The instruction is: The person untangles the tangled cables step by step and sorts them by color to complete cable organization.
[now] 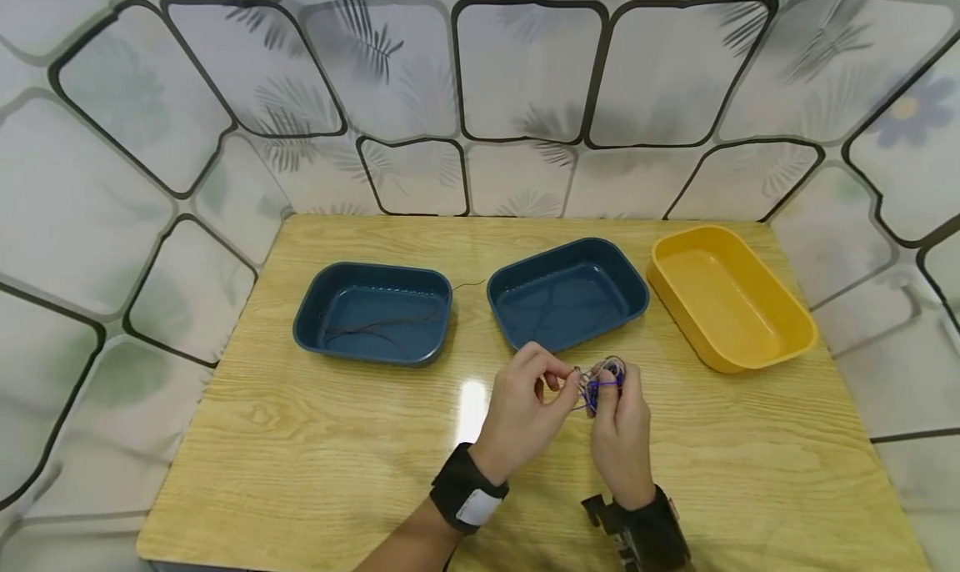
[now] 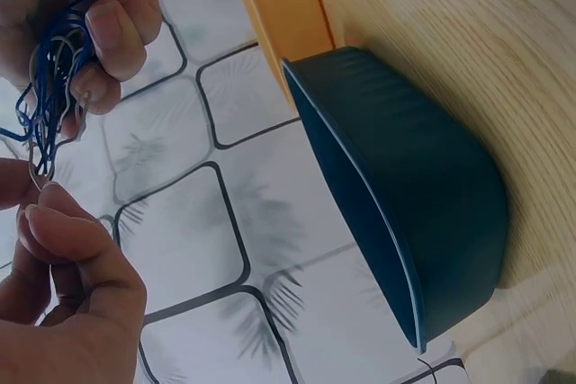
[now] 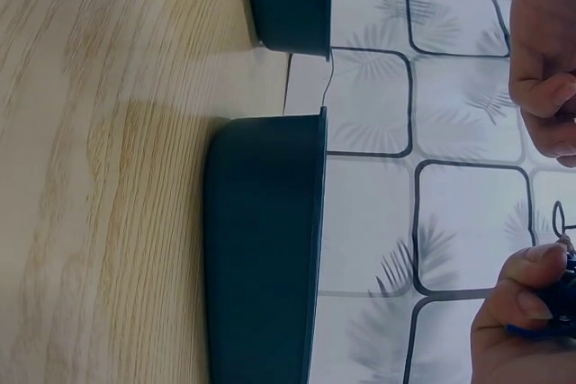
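A tangled bundle of thin cords (image 1: 597, 388), blue and pale grey, is held up over the near side of the table. My right hand (image 1: 624, 443) grips this bundle between thumb and curled fingers. Thumb and index finger of my left hand (image 1: 525, 409) meet at the bundle's left edge. In the left wrist view, that left hand (image 2: 85, 285) pinches a pale loop below the blue tangle (image 2: 58, 78). In the right wrist view, only part of the dark blue bundle (image 3: 562, 303) shows beside the right thumb.
A dark blue tray (image 1: 371, 359) at left holds thin dark strands (image 1: 375, 326), one trailing over its right rim. Another dark blue tray (image 1: 566, 305) stands just beyond the hands. The yellow tray (image 1: 731, 305) sits to the right. A patterned curtain (image 1: 517, 72) surrounds the wooden table (image 1: 300, 472).
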{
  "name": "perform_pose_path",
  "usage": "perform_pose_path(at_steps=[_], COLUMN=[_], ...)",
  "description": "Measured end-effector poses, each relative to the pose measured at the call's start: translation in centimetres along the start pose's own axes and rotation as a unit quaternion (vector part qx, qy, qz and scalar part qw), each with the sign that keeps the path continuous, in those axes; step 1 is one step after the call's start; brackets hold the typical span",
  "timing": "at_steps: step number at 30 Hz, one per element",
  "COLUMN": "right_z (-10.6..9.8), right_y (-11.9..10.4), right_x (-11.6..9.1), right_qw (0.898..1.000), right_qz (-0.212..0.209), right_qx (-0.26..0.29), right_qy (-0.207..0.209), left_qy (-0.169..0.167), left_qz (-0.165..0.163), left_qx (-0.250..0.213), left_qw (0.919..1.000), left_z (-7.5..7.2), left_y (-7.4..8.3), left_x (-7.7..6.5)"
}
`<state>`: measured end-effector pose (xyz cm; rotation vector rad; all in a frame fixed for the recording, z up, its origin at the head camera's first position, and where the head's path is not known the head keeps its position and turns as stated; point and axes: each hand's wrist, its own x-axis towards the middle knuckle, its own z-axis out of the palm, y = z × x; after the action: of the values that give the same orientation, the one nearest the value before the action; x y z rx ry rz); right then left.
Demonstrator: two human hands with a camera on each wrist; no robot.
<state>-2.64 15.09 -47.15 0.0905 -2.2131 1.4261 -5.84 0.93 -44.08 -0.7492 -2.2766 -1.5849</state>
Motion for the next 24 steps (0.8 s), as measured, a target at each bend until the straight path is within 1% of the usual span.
perform_pose_path(at_steps=[2, 5, 11, 15, 18, 21, 24], right_z=[0.1, 0.2, 0.3, 0.3, 0.3, 0.5, 0.6], right_y=[0.0, 0.0, -0.3, -0.6, -0.6, -0.5, -0.5], right_x=[0.0, -0.1, -0.2, -0.3, -0.4, -0.7, -0.8], right_qw=[1.0, 1.0, 1.0, 1.0, 1.0, 1.0, 1.0], right_qz=[0.003, 0.013, 0.024, 0.018, 0.004, -0.01, -0.014], right_qx=[-0.002, -0.005, 0.0, -0.001, -0.008, -0.016, -0.02], right_qy=[0.003, 0.01, -0.001, -0.003, -0.006, -0.013, -0.019], left_qy=[0.0, 0.009, 0.035, 0.054, 0.068, 0.085, 0.103], left_qz=[-0.001, -0.001, 0.017, 0.034, 0.043, 0.042, 0.039], left_qx=[-0.003, -0.011, -0.014, -0.008, -0.003, -0.001, 0.004], left_qw=[1.0, 0.9999, 0.9991, 0.9979, 0.9968, 0.9955, 0.9939], left_z=[-0.1, -0.4, -0.9, -1.2, -1.3, -1.4, -1.5], left_y=[-0.1, -0.2, -0.3, -0.4, -0.4, -0.4, -0.3], left_x=[0.0, 0.0, 0.3, 0.4, 0.5, 0.5, 0.6])
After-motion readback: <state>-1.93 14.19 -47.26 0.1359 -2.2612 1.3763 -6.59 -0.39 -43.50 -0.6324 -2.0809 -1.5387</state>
